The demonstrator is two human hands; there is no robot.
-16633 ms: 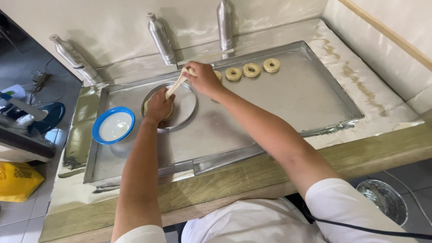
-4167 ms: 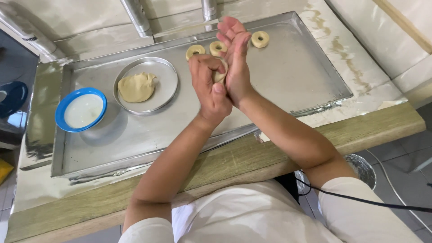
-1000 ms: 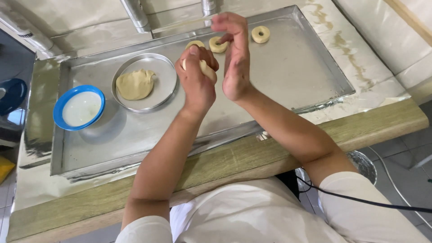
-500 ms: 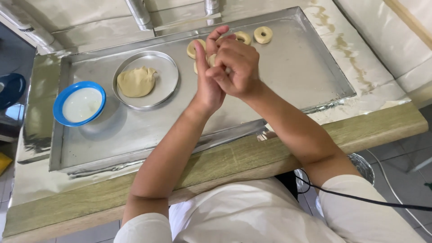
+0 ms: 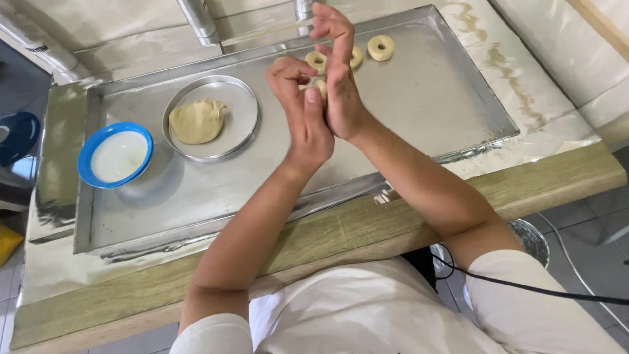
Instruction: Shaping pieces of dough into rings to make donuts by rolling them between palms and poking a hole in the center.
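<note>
— What is held between the hands at this moment?

— A small pale piece of dough [image 5: 317,85] is pressed between the left hand [image 5: 303,115] and the right hand [image 5: 339,78]. The left hand's fingers are curled round it; the right hand's fingers are stretched upward, flat against it. Only a sliver of the dough is seen between the palms.

— What has been altered in the last second?

— A second ago the hands were held a little apart, with the dough pinched at the left fingertips. Half a second ago they were brought together, and now the right palm is laid along the left, as in rolling. By that it is judged that the piece is being shaped, not yet set down.

— And round about?

— Just beyond the hands, three ring-shaped dough pieces [image 5: 381,47] are laid at the far edge of the large rectangular metal tray [image 5: 452,111]. To the left, a lump of yellow dough [image 5: 196,120] is kept on a round metal plate [image 5: 242,108], beside a blue-rimmed bowl of white liquid [image 5: 115,155]. All three appear unmoved.
</note>
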